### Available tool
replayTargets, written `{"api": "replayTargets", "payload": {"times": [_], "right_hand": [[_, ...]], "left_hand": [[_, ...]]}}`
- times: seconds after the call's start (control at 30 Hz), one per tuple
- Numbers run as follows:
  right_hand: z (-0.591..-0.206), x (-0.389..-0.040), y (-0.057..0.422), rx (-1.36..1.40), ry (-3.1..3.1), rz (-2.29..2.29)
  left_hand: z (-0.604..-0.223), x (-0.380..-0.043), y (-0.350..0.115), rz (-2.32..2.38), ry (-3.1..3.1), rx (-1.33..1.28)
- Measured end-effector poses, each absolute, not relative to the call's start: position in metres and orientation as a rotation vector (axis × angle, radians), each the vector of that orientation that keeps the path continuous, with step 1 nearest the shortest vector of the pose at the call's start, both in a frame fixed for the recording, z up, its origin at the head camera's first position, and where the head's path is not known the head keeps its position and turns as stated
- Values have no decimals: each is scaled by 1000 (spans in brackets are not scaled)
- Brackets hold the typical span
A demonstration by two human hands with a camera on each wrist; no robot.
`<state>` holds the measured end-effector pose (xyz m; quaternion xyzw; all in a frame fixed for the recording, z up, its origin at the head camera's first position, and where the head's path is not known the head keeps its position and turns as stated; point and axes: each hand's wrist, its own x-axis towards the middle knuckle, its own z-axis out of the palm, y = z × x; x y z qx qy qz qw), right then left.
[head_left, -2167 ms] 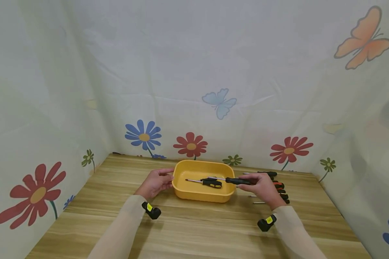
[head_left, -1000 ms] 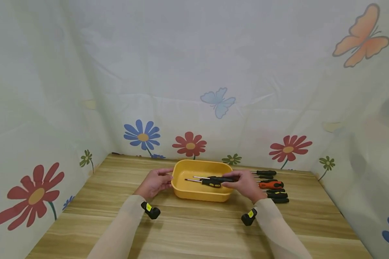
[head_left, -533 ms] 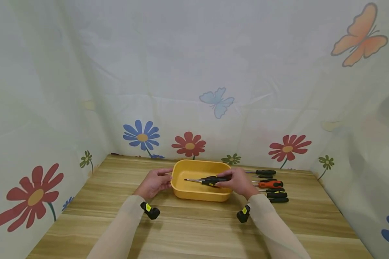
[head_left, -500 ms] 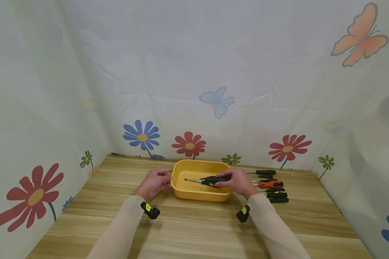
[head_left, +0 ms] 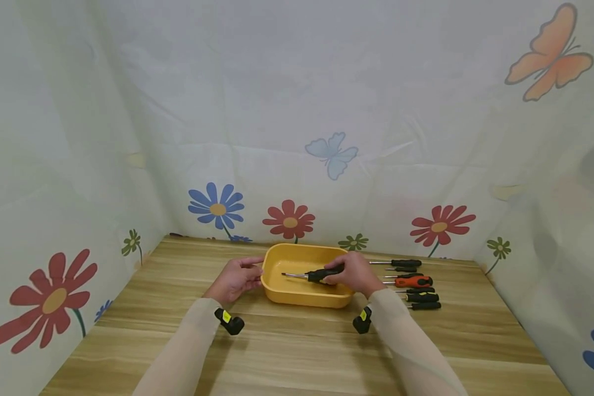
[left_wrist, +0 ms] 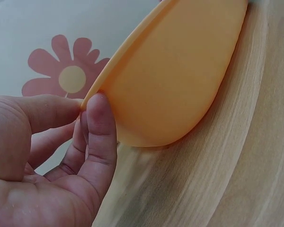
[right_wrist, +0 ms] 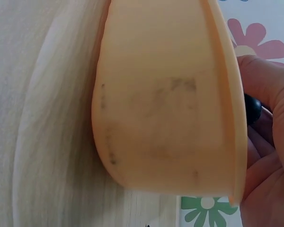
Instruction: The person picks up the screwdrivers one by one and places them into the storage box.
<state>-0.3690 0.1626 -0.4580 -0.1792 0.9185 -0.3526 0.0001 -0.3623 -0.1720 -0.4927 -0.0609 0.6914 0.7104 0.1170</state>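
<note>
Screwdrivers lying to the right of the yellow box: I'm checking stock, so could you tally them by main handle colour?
Orange-handled screwdriver: 1
Black-handled screwdrivers, some with yellow marks: 6, one partly hidden behind the orange handle
Total: 7

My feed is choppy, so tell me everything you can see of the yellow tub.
The yellow tub is an open-topped, rounded rectangle, seemingly smooth plastic, with a lipped rim and dark smudges on its right end wall. It sits upright on the wood-grain table, toward the back. The left hand pinches its left rim; the right hand is over the right end, though whether it touches is unclear. At least one black-handled screwdriver is inside.
</note>
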Motion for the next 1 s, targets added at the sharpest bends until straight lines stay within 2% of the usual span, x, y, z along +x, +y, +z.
{"api": "replayTargets", "payload": {"times": [1.0], "right_hand": [[-458,-382,143,-558,2818,-941]], "left_hand": [[-493,-366,-172,2067,2023,-193]]}}
